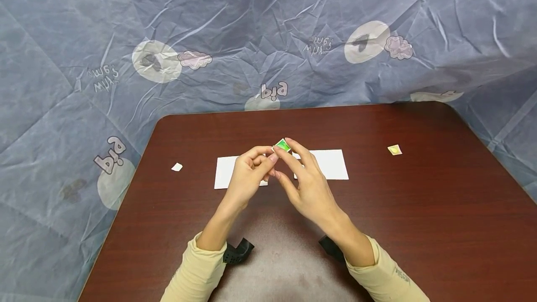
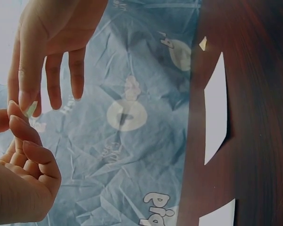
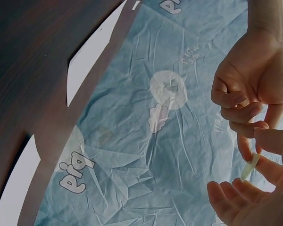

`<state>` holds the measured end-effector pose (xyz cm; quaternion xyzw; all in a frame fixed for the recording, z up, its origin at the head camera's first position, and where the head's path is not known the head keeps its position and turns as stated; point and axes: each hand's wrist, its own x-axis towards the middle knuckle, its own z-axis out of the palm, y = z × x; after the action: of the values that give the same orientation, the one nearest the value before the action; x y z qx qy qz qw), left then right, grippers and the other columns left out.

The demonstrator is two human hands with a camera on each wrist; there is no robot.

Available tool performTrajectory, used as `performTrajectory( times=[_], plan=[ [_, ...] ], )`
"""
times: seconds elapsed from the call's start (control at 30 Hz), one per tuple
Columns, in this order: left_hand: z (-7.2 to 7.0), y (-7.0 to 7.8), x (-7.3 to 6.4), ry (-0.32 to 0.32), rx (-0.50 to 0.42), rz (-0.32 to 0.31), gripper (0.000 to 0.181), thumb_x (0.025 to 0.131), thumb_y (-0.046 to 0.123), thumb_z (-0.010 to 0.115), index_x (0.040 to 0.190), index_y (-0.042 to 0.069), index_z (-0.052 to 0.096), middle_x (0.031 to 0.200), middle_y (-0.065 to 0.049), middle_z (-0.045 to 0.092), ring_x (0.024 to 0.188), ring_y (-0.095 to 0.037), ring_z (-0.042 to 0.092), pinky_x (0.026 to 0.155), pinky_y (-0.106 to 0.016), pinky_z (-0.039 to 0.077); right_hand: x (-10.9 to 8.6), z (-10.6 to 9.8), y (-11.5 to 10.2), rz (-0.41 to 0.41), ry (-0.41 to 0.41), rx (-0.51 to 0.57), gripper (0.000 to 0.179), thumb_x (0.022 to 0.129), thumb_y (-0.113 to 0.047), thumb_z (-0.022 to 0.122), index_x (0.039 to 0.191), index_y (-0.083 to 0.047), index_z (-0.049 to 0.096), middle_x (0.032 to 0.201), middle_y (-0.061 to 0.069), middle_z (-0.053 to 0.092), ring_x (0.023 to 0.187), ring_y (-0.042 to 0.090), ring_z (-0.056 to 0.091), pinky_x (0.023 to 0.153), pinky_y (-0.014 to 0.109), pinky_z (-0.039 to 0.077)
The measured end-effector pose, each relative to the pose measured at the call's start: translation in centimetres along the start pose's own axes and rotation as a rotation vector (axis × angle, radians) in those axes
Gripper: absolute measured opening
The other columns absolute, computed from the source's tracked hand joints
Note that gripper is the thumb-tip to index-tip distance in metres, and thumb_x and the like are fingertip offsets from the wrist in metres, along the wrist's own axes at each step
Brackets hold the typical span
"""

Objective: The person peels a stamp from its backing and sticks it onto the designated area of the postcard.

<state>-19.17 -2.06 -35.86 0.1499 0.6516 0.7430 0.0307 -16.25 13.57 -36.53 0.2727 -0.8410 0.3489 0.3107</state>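
A small green paper square [image 1: 283, 144] with a white border is held up above the table, between both hands. My left hand [image 1: 246, 174] pinches its lower left corner with thumb and index finger, while the other fingers curl in. From the other side, my right hand [image 1: 309, 185] holds the square by its edge with the fingertips. In the right wrist view the green square [image 3: 250, 167] appears nearly edge-on at the right fingertips. Fingers partly cover the green square [image 2: 32, 109] in the left wrist view.
Two white paper sheets, left [image 1: 225, 171] and right [image 1: 331, 164], lie on the brown table [image 1: 272, 227] behind the hands. A small white square [image 1: 177, 167] lies at left, a small yellow square [image 1: 395, 150] at right. A printed blue cloth [image 1: 235, 27] hangs behind.
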Motion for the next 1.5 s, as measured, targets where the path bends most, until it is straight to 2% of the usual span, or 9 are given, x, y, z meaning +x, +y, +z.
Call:
performTrajectory(
  times=[0.2, 0.33, 0.43, 0.53, 0.67, 0.87, 1.13, 1.37, 1.5],
  plan=[
    [0.0, 0.1, 0.1, 0.001, 0.020, -0.002, 0.015, 0.094, 0.002, 0.059, 0.105, -0.007, 0.061, 0.062, -0.007, 0.054, 0.057, -0.009, 0.049, 0.055, -0.019, 0.040, 0.0, 0.0, 0.0, 0.017, 0.000, 0.023, 0.053, 0.081, -0.001, 0.076, 0.131, -0.005, 0.058, 0.141, 0.017, 0.045, 0.118, 0.034, 0.050, 0.085, 0.044, 0.047],
    [-0.1, 0.1, 0.1, -0.005, 0.040, 0.010, 0.014, 0.095, 0.003, 0.059, 0.104, -0.007, 0.062, 0.062, -0.005, 0.055, 0.057, -0.009, 0.050, 0.055, -0.020, 0.040, 0.1, 0.0, 0.1, 0.020, -0.004, 0.033, 0.053, 0.082, -0.001, 0.076, 0.132, -0.004, 0.057, 0.139, 0.017, 0.046, 0.124, 0.031, 0.047, 0.091, 0.045, 0.045],
    [-0.3, 0.2, 0.2, -0.012, 0.096, 0.036, 0.014, 0.095, 0.005, 0.059, 0.103, -0.006, 0.062, 0.062, -0.002, 0.056, 0.057, -0.011, 0.049, 0.054, -0.020, 0.039, 0.2, 0.0, 0.2, 0.017, -0.001, 0.035, 0.053, 0.083, -0.002, 0.075, 0.133, -0.002, 0.056, 0.136, 0.018, 0.049, 0.124, 0.030, 0.047, 0.098, 0.044, 0.042],
    [-0.6, 0.2, 0.2, -0.027, 0.181, 0.071, 0.012, 0.095, 0.005, 0.060, 0.101, -0.004, 0.064, 0.063, -0.007, 0.058, 0.055, -0.011, 0.046, 0.051, -0.021, 0.035, 0.3, -0.1, 0.3, 0.025, 0.007, 0.047, 0.053, 0.084, -0.003, 0.074, 0.133, 0.000, 0.055, 0.132, 0.016, 0.052, 0.122, 0.029, 0.049, 0.100, 0.041, 0.040],
    [-1.0, 0.3, 0.2, -0.057, 0.274, 0.096, 0.009, 0.095, 0.005, 0.060, 0.100, -0.001, 0.065, 0.065, -0.013, 0.059, 0.052, -0.010, 0.043, 0.047, -0.021, 0.030, 0.4, -0.3, 0.4, 0.040, 0.027, 0.066, 0.049, 0.085, -0.003, 0.074, 0.131, 0.001, 0.057, 0.125, 0.014, 0.057, 0.116, 0.028, 0.053, 0.098, 0.039, 0.041],
    [-1.4, 0.4, 0.2, -0.125, 0.369, 0.115, 0.008, 0.094, 0.005, 0.060, 0.100, 0.003, 0.065, 0.064, -0.008, 0.060, 0.050, -0.010, 0.042, 0.048, -0.021, 0.030, 0.5, -0.5, 0.5, 0.054, 0.054, 0.043, 0.044, 0.085, -0.003, 0.073, 0.127, 0.000, 0.061, 0.117, 0.015, 0.061, 0.108, 0.029, 0.056, 0.093, 0.041, 0.044],
    [-1.7, 0.9, 0.0, -0.172, 0.404, 0.121, 0.008, 0.097, 0.006, 0.056, 0.101, 0.004, 0.063, 0.065, -0.004, 0.058, 0.052, -0.011, 0.043, 0.049, -0.022, 0.032, 0.4, -0.5, 0.6, 0.071, 0.030, 0.025, 0.041, 0.085, -0.006, 0.075, 0.123, -0.001, 0.064, 0.113, 0.012, 0.063, 0.104, 0.028, 0.057, 0.089, 0.042, 0.045],
    [-1.6, 1.0, -0.1, -0.197, 0.423, 0.117, 0.009, 0.099, 0.008, 0.054, 0.101, 0.003, 0.061, 0.069, -0.015, 0.059, 0.053, -0.011, 0.042, 0.049, -0.022, 0.031, 0.4, -0.5, 0.7, 0.090, 0.009, 0.025, 0.039, 0.082, -0.010, 0.078, 0.119, -0.002, 0.067, 0.108, 0.009, 0.067, 0.101, 0.027, 0.060, 0.088, 0.041, 0.046],
    [-1.6, 1.0, -0.1, -0.199, 0.423, 0.109, 0.010, 0.099, 0.010, 0.054, 0.102, 0.003, 0.062, 0.068, -0.010, 0.058, 0.053, -0.011, 0.043, 0.049, -0.022, 0.032, 0.4, -0.6, 0.6, 0.102, -0.008, 0.024, 0.035, 0.082, -0.012, 0.078, 0.115, -0.003, 0.069, 0.105, 0.008, 0.067, 0.100, 0.026, 0.060, 0.088, 0.041, 0.047]
  ],
)
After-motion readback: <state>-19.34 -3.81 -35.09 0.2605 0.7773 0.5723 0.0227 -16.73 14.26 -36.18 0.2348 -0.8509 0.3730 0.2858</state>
